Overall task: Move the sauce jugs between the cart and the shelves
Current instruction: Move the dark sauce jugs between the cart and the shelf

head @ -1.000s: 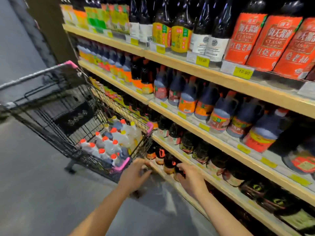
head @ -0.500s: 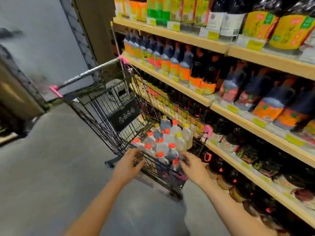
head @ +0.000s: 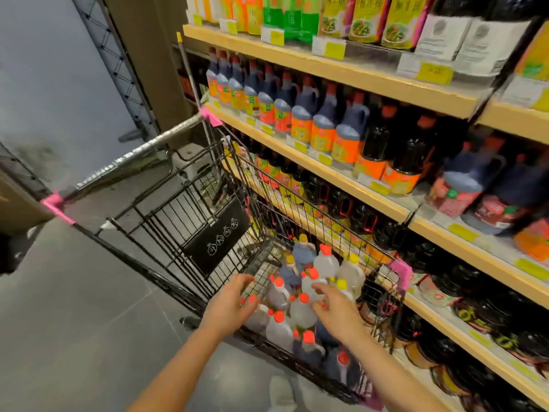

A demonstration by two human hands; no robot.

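head view: both hands are reaching into the cart (head: 396,270), left hand (head: 234,304) open, right hand (head: 332,304) open over the jugs (head: 300,310) clustered at its near corner; a pick-up seems next, needing a handle grip.

Jugs (head: 279,328) at six o'clock in the cart (head: 166,263) blur; the left hand (head: 230,307) hides some; shelf labels (head: 433,73) at two o'clock are unreadable.

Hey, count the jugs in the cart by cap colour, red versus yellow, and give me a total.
Red-capped jugs: 8 that show clearly
Yellow-capped jugs: 4
Total: 12, though blur and overlap in the cart may hide more.
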